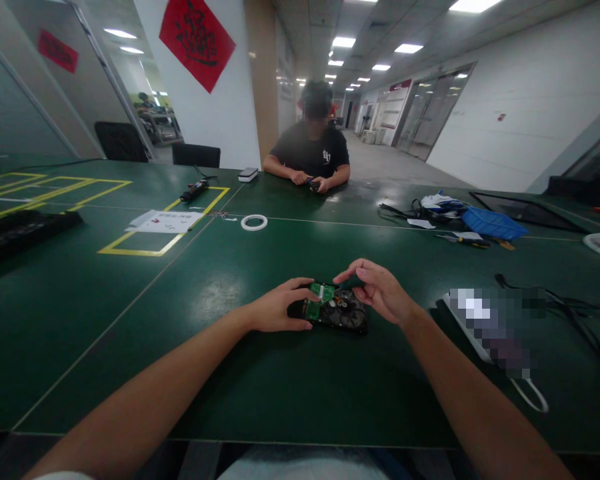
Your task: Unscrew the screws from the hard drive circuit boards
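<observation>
A hard drive (347,313) lies on the green table in front of me, its green circuit board (321,293) facing up. My left hand (283,307) grips its left end, with fingers over the far edge and board and the thumb along the near side. Above the right part of the drive is my right hand (380,290), fingers bent and pinched around a slim dark green screwdriver (351,281). The tool's end points down-left toward the circuit board; whether the tip touches it I cannot tell.
A roll of white tape (254,223) and a paper sheet (165,221) lie beyond my left hand. To the right are a pixelated device (495,333), black cables (580,313) and a blue bag (494,223). Across the table a person (313,143) handles a small dark object.
</observation>
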`<state>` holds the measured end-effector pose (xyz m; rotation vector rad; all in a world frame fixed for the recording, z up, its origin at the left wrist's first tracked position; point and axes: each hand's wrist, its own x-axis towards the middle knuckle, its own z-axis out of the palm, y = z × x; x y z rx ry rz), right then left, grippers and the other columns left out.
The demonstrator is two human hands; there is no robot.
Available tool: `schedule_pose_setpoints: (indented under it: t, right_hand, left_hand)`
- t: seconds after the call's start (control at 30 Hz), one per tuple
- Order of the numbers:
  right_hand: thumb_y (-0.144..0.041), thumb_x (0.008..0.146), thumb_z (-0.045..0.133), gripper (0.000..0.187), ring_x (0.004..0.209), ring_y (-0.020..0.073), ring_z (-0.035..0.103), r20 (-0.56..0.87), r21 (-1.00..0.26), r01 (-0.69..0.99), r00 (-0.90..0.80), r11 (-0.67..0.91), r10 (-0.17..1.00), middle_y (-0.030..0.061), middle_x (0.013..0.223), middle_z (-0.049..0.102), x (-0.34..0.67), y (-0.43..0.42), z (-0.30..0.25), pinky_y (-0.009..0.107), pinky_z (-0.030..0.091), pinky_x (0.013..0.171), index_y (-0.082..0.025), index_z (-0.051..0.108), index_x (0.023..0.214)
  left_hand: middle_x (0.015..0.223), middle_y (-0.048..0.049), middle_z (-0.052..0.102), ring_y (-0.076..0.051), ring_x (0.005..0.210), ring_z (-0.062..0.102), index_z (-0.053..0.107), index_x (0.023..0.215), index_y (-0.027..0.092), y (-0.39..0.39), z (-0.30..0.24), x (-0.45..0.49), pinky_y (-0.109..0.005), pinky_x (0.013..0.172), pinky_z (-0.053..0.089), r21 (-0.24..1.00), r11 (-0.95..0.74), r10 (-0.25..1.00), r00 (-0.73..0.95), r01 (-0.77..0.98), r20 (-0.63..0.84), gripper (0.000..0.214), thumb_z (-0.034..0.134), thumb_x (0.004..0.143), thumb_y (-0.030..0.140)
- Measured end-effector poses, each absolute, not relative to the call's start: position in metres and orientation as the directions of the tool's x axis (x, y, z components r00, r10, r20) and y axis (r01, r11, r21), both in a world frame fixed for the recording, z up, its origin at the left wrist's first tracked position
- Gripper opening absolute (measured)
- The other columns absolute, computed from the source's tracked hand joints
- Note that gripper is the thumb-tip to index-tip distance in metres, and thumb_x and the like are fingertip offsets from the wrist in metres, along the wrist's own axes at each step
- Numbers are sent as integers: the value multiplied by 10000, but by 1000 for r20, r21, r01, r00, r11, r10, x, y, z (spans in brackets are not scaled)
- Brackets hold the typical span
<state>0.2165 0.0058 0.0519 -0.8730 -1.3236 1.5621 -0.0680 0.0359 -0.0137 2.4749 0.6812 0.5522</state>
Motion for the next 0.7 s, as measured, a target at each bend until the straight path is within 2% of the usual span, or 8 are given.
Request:
schedule_pose_setpoints:
  t: [0.13,0.27,0.37,0.47,0.57,0.7]
  right_hand:
    - [-422,907,655,292,550,76,481,13,-973,-218,-369,-73,929,65,1049,690,211,5,51,199,257,399,-224,681,1119]
    - [-481,920,637,283,547,72,512,31,-955,-291,-301,-61,953,43,1032,654,207,6,49,199,252,376,-225,672,1033]
    - [-498,916,652,290,575,85,543,38,-971,-235,-289,-32,957,52,1060,670,208,7,49,202,290,394,-218,645,993]
    - [-465,895,694,267,577,76,504,90,-985,-164,-227,53,970,42,1019,685,211,10,49,202,312,432,-214,638,966]
    - [-416,889,697,244,589,78,460,139,-985,-126,-183,117,973,22,932,659,215,12,49,207,319,462,-219,690,1032]
    - [-423,881,671,241,548,80,420,96,-991,-116,-266,67,959,37,883,650,217,11,49,221,262,423,-189,724,911]
  left_hand:
    - [1590,-90,358,-318,1441,411,588,1365,323,36,-14,-67,-493,1175,387,564,-747,558,792,351,247,615,807,812,479]
    - [1592,-95,352,-316,1446,405,584,1370,315,36,-14,-67,-488,1174,390,566,-748,554,796,346,245,612,800,820,476]
    - [1595,-95,351,-318,1445,406,587,1367,316,36,-14,-68,-490,1174,388,562,-748,558,794,354,241,615,804,815,479]
    - [1597,-92,351,-322,1443,409,591,1363,318,36,-14,-68,-490,1175,386,562,-745,562,792,360,237,616,807,810,482]
    - [1597,-91,353,-323,1445,407,593,1364,320,36,-13,-68,-487,1178,381,568,-740,566,790,361,236,618,810,808,479]
    - [1600,-90,354,-332,1443,411,597,1362,324,36,-12,-68,-501,1173,385,577,-735,566,792,357,230,619,817,802,471]
